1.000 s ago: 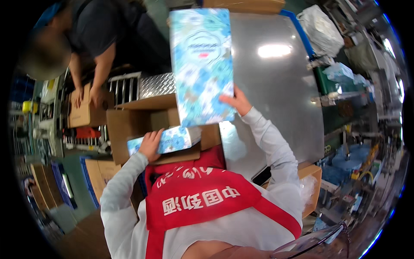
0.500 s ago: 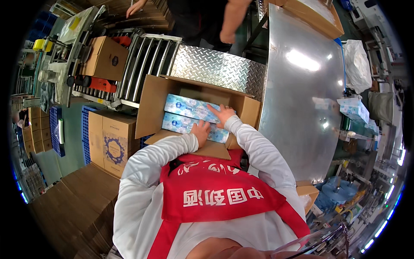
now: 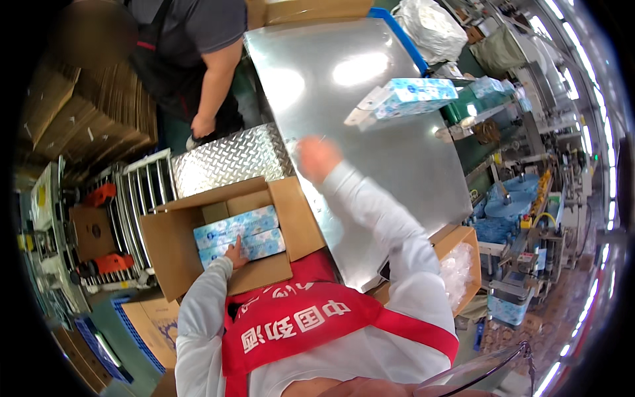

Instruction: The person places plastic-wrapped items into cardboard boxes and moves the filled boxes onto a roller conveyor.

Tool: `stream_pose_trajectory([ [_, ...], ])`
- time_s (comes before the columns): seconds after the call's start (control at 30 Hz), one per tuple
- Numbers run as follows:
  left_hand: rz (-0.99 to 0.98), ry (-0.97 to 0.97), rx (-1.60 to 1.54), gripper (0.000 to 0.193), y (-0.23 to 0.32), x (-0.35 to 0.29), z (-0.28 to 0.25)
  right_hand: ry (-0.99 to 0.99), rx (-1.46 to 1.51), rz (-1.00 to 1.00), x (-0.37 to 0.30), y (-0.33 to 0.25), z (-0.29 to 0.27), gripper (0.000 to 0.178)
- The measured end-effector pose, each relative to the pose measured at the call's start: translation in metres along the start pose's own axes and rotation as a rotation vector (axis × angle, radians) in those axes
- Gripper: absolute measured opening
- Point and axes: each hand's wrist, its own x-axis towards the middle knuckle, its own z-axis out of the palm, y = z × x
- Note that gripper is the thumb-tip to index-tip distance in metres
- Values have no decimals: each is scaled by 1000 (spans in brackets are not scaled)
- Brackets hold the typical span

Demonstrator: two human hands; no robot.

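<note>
If hurried, open to tilts, snags and slips

Close in, under the left hand (image 3: 236,254), with index finger extended and nothing wrapped in the grip: two blue floral packs (image 3: 241,223), side by side inside the open carton (image 3: 263,274). Could tilt or dent if pressed at one corner only. Just beside, toward the table, a splayed flap (image 3: 299,215) — could catch the white sleeve (image 3: 375,215) if crossed too low. Over the metal table (image 3: 410,172), the right hand (image 3: 319,159), too blurred for any judgement of grip: impossible to make out whether wide, narrow or around something. Farthest out, another floral pack (image 3: 420,98) by the table's edge, next to a green belt (image 3: 453,114) — could slip off if bumped rather than grasped squarely.
</note>
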Motion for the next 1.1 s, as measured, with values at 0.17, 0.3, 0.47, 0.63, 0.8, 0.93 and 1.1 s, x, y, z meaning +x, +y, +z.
stream_pose_trajectory([
  [0.17,183,18,-166,92,85,-18,-71,327,-176,642,-2,253,-86,53],
  [0.3,533,411,84,70,175,-51,-114,386,-358,527,-33,250,-57,29],
  [0.47,798,859,292,93,375,-107,-165,502,121,-279,-130,109,-52,31],
  [0.63,684,764,280,105,441,-27,-174,664,325,133,-195,91,-38,45],
  [0.8,794,387,-95,108,361,-102,-248,887,171,740,-369,154,9,32],
  [0.93,902,280,-171,100,210,-182,-272,833,-74,1328,-593,162,95,56],
  [1.1,652,828,509,90,20,-177,-169,199,286,1812,-670,97,183,101],
])
